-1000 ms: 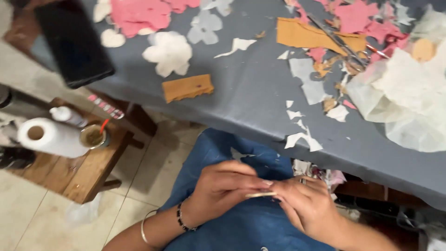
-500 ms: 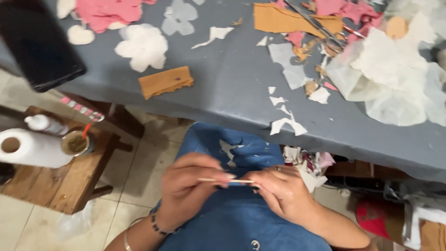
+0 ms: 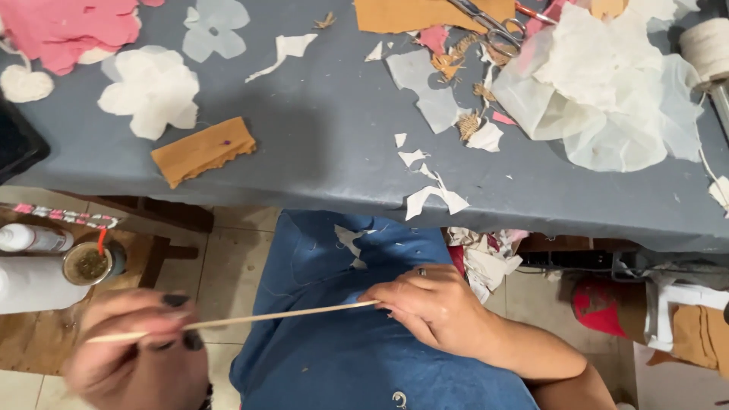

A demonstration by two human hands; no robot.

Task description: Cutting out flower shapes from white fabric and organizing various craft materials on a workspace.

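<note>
Fingers of my left hand (image 3: 144, 353) pinch one end of the thin wooden stick (image 3: 243, 319) (blurred), my right hand (image 3: 433, 304) pinches the other, so it stays level over my lap.

Counted from the grey bench (image 3: 326, 144): one thin wooden stick (image 3: 243, 317) below its near edge, held across the lap by two hands — the left hand (image 3: 140, 357) blurred, the right hand (image 3: 433, 307) sharp. On the bench lie two tan pieces, one small tan felt strip (image 3: 201, 149) near the front and one larger tan sheet (image 3: 414, 14) at the back. One pair of scissors (image 3: 497, 26) lies beside that sheet. One spool of twine (image 3: 706, 47) sits at the bench's right end, and one cup with a straw (image 3: 89, 262) stands on the low stool beside the bench.
</note>
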